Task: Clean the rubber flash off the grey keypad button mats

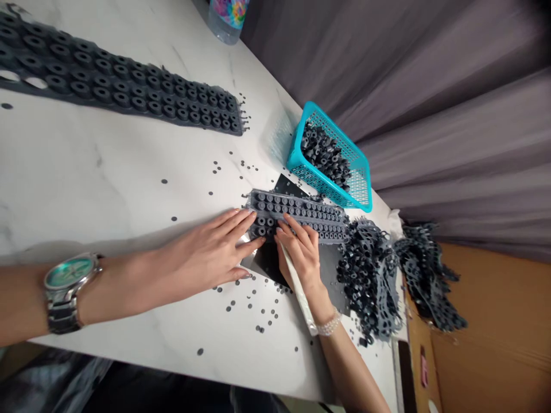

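Observation:
A dark grey rubber sheet with rows of round, ring-like pieces [322, 215] lies over a black mat [333, 269]. My left hand [215, 246], with a watch at the wrist, rests with its fingers spread at the sheet's left end. Against the sheet's lower edge, my right hand [301, 249] is closed around a slim, whitish wrapped tool [301, 292]. The tool's tip is hidden under the fingers. Beyond the sheet stands a turquoise basket [329, 182] holding loose black pieces [325, 155].
A longer ringed sheet [129, 86] lies at the upper left. Black pieces and torn webbing [370, 281] are heaped on the right, beside a cardboard box [491, 321] with more scraps [430, 275]. Small black discs [200, 351] dot the white table [129, 172]. A bottle [227, 23] stands at the back.

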A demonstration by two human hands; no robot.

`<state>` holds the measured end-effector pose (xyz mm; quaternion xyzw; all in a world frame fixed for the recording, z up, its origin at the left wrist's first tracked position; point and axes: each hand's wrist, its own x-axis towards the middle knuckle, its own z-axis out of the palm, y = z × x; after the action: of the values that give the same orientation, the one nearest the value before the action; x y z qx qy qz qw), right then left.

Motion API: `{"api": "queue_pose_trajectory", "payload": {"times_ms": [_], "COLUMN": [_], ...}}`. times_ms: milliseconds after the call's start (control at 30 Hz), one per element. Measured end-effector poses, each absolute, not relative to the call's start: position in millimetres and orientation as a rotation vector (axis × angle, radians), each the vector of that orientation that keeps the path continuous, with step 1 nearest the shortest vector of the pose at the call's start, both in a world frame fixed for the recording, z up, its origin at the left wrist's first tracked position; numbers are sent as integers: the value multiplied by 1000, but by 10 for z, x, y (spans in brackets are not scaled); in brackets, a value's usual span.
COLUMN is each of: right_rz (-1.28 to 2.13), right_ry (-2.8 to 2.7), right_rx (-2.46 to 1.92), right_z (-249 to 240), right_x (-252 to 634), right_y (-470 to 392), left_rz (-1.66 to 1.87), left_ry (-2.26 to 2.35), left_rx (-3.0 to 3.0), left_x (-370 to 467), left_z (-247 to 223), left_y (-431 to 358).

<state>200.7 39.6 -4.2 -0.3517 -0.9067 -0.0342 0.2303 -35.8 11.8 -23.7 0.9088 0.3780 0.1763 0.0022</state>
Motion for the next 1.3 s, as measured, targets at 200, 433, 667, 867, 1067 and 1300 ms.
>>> {"api": "queue_pose_trajectory", "payload": {"times_ms": [200, 433, 667, 867, 1067, 1300], "right_rz": [-245, -443, -197, -159, -178, -192], "right_ry": [-2650, -2215, -2336, -2373, -2443, -2543], "right_rx": [-875, -1240, -1035, -987, -994, -959], "right_z": [30, 41, 32, 12, -19, -12], "right_x": [2049, 2462, 2162, 2108, 2157, 2155], "right_y": [490, 736, 434, 435, 428, 448], "left_rz": [538, 540, 480, 505, 513, 469], "left_ry": [1193, 1182, 1196, 1200, 1198, 1184], "left_rx": [2815, 2822, 2921, 2967, 2954, 2942], "left_x": [-345, -350, -360, -353, -367, -364], "left_z": [-155, -164, -97, -51, -44, -52], "left_y": [120, 123, 169, 192, 183, 182]}}
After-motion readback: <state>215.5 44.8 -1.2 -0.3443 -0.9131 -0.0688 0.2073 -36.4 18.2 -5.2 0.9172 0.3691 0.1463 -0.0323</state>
